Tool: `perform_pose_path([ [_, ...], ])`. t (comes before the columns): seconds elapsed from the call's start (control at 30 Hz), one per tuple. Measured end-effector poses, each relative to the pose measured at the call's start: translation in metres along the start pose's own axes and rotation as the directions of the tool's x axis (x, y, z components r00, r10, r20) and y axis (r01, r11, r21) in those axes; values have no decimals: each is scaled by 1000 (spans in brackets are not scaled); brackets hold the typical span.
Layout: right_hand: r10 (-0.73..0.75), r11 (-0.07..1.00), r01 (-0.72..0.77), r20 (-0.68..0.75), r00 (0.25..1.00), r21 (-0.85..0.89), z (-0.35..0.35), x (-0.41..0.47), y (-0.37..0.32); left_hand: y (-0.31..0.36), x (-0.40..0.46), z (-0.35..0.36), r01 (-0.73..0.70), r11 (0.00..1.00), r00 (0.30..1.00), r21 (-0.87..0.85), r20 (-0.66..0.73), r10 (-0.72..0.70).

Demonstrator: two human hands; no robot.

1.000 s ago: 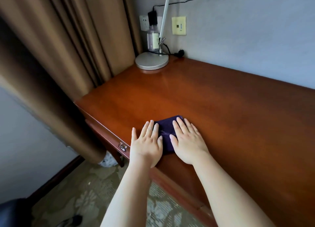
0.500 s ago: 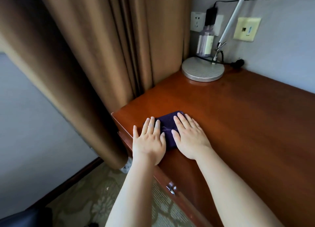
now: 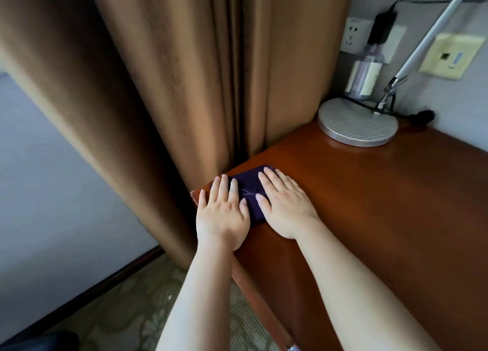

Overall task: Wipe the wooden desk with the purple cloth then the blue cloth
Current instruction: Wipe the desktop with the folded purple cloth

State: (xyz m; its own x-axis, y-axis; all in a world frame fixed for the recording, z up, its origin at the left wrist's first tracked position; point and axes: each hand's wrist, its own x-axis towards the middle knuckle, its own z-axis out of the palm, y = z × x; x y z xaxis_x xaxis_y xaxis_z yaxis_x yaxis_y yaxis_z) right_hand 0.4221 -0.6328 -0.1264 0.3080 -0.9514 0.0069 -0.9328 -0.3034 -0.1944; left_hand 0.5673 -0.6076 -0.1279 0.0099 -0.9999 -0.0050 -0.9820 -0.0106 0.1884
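With both your left hand and right hand flat, fingers straight, on the soft folded purple cloth at the wooden desk's left corner, keep palm pressure or it will likely bunch.

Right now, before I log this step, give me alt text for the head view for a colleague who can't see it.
Both hands, left hand and right hand, press flat on a folded purple cloth at the left front corner of a wooden desk, next to a brown curtain. At the desk's back stands a round lamp base, with a clear bottle behind it. No blue cloth is in view.
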Motion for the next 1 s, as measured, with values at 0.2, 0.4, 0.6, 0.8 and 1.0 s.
perform_pose_path([
  [0.2, -23, 1000, 23, 11, 1000, 5, -6, 30, 27, 17, 34, 2, 5, 1000, 999, 29, 33, -5],
  [0.4, -15, 1000, 15, 25, 1000, 2, -16, 46, 71, 53, 63, 7, -2, 999, 999, 39, 43, 0],
  [0.6, 14, 1000, -14, 31, 999, 3, -26, 54, 119, 98, 89, 14, -18, 997, 998, 81, 57, 13],
  [0.8, 40, 999, -40, 26, 999, 11, -32, 45, 148, 131, 88, 20, -27, 995, 997, 95, 71, 20],
  [1.0, 101, 995, -102, 33, 994, 7, -34, 7, 158, 151, 63, 24, -79, 995, 993, 65, 90, 73],
])
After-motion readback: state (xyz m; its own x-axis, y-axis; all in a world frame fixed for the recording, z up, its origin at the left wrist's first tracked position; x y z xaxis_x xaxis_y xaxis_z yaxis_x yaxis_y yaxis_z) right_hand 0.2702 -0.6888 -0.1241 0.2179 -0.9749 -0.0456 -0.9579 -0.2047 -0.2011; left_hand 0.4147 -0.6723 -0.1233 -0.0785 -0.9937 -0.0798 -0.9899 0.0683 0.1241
